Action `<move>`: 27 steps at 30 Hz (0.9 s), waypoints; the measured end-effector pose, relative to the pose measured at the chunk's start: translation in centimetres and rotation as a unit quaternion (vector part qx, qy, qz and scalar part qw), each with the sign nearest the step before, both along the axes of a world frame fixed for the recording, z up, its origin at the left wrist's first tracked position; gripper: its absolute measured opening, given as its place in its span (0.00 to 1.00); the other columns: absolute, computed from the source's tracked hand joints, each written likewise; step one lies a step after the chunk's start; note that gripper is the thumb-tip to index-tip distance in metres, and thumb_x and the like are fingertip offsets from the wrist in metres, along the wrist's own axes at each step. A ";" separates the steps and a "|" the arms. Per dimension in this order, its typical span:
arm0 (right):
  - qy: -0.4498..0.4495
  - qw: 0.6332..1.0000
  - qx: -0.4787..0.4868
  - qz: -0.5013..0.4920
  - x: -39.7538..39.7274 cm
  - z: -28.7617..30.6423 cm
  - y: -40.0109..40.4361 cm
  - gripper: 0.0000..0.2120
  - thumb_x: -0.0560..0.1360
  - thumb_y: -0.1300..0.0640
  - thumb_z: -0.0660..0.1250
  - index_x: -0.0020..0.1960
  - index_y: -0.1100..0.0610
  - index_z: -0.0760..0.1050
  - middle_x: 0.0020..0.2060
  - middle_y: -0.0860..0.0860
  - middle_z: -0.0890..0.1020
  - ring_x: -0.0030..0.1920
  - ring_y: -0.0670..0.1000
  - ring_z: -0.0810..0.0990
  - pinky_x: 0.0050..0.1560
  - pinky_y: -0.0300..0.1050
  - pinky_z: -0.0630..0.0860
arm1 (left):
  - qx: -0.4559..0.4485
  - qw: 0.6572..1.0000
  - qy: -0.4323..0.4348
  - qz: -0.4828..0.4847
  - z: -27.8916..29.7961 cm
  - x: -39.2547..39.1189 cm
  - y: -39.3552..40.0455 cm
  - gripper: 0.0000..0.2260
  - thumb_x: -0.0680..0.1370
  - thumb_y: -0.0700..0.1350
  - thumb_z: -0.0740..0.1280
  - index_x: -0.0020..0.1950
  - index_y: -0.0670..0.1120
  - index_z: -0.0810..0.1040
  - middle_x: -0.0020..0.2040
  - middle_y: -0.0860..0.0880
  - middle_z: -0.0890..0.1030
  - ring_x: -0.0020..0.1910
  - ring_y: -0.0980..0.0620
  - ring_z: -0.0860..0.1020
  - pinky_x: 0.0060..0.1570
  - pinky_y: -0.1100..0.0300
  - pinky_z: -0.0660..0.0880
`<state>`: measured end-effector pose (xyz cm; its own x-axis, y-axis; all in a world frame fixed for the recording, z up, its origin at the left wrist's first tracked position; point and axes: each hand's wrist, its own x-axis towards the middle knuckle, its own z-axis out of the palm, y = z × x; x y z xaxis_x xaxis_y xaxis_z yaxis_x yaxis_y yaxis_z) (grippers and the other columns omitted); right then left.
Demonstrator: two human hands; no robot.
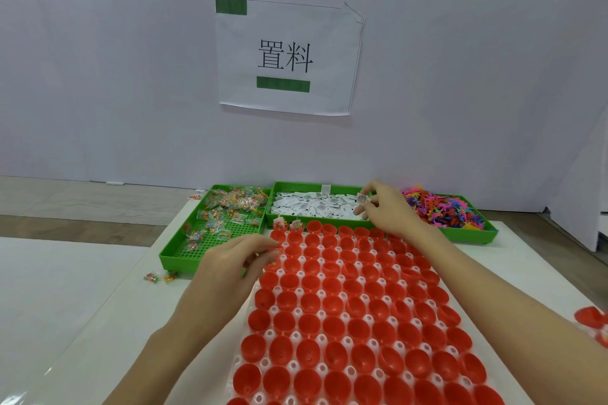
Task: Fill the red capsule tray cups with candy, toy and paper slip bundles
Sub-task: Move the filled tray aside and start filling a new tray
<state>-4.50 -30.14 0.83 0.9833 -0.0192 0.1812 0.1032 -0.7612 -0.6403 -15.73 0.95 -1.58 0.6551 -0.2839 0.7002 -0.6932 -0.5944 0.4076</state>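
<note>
Two cups at the far left corner of the red capsule tray [345, 306] already hold bundles [279, 222]; the rest look bare. My right hand [388, 210], just beyond the tray's far edge, pinches one paper slip [362, 198] over the slip bin [316, 204], so it is ready to join a bundle. My left hand [230, 266], at the tray's left edge, curls on something small, probably a candy packet; its grip I cannot tell exactly. Candy bin [214, 230] and toy bin [460, 210] sit beyond the tray.
</note>
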 end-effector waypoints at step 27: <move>0.019 0.948 0.306 0.089 -18.2 0.3 7.4 0.08 0.79 0.58 0.71 0.51 0.47 0.87 0.43 0.46 0.88 0.45 0.44 0.86 0.47 0.32 0.78 | -0.234 0.930 0.254 -0.126 1.3 -4.1 -4.1 0.05 0.73 0.39 0.78 0.46 0.47 0.86 0.43 0.47 0.86 0.42 0.47 0.85 0.45 0.49 0.82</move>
